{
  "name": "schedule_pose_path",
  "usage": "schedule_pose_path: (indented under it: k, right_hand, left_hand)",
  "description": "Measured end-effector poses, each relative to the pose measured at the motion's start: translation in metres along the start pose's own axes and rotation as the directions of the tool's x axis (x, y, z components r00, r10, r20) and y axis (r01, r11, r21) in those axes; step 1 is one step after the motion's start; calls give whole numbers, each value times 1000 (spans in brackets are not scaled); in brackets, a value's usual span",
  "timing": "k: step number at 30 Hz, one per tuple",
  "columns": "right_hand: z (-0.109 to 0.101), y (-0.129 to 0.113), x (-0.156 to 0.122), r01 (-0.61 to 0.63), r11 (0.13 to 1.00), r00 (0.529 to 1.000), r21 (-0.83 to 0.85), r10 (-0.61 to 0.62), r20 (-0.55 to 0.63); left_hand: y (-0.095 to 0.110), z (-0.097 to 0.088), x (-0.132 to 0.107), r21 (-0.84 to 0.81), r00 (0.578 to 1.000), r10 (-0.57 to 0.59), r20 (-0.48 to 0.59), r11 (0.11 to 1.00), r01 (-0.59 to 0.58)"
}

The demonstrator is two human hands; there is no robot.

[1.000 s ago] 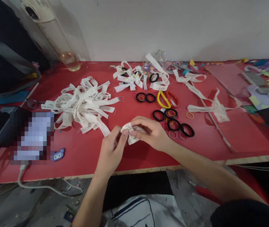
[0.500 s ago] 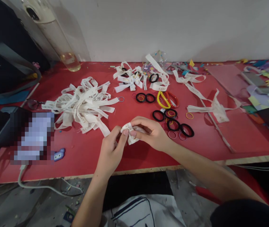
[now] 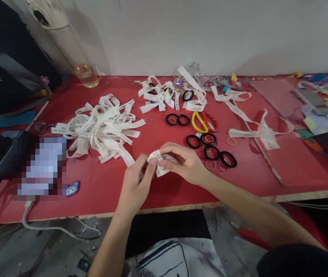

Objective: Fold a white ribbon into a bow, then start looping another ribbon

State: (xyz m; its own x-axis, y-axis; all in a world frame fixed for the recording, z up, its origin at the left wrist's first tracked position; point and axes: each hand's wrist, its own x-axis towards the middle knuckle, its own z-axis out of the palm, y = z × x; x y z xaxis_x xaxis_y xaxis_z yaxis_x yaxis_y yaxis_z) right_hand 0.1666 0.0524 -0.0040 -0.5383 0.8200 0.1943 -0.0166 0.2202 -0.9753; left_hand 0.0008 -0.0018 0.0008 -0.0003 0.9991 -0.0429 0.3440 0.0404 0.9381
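Note:
Near the front of the red table, a bunched white printed ribbon (image 3: 161, 170) is pinched between both my hands. My left hand (image 3: 136, 181) grips its left side with thumb and fingers. From the right, my right hand (image 3: 185, 163) closes on it, the thumb pressed against the folds and the fingers curled behind. Part of the ribbon is hidden by the fingers. To the left lies a tangled heap of white ribbons (image 3: 100, 130) with lettering. Black hair ties (image 3: 211, 152) and small coloured rubber bands (image 3: 231, 141) lie right of my hands.
A yellow loop (image 3: 199, 122) and a red loop (image 3: 211, 122) lie beyond the black ties. Ribbon bows (image 3: 161, 98) rest near the wall. A phone (image 3: 41, 165) with a cable is at left, a bottle (image 3: 80, 61) behind. Loose ribbon (image 3: 266, 132) lies at right.

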Motion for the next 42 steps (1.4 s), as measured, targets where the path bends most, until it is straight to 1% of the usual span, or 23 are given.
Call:
schedule_pose_path:
  k: [42]
  right_hand:
    - [0,0,0,-6,1000,1000,-3,6,2]
  left_hand:
    - [1,0,1,-3,1000,-9,2,1000,9]
